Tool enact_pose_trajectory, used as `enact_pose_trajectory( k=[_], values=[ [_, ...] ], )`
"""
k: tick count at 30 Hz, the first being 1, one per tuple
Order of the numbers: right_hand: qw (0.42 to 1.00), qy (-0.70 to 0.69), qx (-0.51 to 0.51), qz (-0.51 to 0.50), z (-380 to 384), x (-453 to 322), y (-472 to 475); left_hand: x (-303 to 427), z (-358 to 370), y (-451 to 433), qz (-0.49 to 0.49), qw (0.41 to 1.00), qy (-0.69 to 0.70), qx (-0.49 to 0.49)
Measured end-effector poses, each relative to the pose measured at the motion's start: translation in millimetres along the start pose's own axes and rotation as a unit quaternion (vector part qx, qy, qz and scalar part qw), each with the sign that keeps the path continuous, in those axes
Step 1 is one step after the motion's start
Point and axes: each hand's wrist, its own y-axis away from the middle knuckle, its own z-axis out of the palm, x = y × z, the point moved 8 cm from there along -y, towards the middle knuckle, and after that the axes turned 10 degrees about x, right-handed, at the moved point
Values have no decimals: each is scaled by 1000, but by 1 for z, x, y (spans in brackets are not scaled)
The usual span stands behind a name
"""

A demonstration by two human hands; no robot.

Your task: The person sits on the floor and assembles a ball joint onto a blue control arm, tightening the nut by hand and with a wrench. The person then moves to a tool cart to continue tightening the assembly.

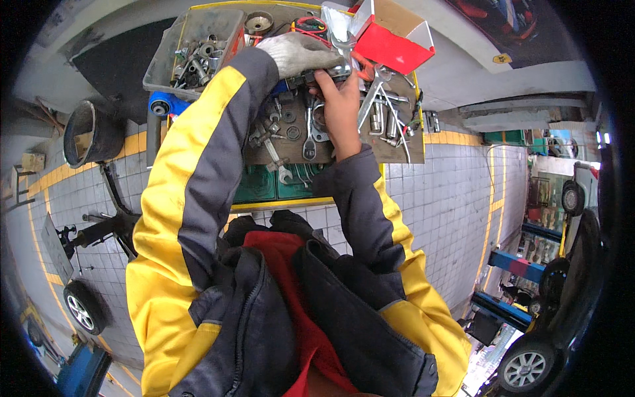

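My left hand, in a pale work glove, reaches over the far part of a tool-strewn bench top and grips a metal part. My bare right hand has its thumb and fingers on the same part from the near side. What the part is cannot be told, as the hands hide much of it. A large open-end wrench shows just beyond the fingers. Below the hands lies a ratchet wrench. To the right are a combination wrench and several sockets.
A clear plastic bin of metal parts stands at the bench's left, with a blue-ended part beside it. A red and white box is at the back right. Small wrenches overhang the near edge above a green tray.
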Motion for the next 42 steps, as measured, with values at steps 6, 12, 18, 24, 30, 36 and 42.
enact_pose_trajectory(
  k=[6,12,18,24,30,36,42],
  values=[
    [990,-127,-51,17,-1,7,17,-10,8,-8,42,996,78,-30],
    [991,-122,-19,58,7,21,32,-22,14,-13,35,985,162,-39],
    [992,-71,-13,106,17,29,34,-22,16,-19,133,968,211,-33],
    [991,-25,-10,129,9,36,29,-25,25,-22,52,962,258,-74],
    [984,110,34,135,2,41,24,-24,26,-25,112,974,189,-59],
    [991,11,41,128,11,38,22,-28,21,-28,140,959,243,-39],
    [992,-27,45,115,4,45,27,-16,21,-25,164,957,234,-54]
  ],
)
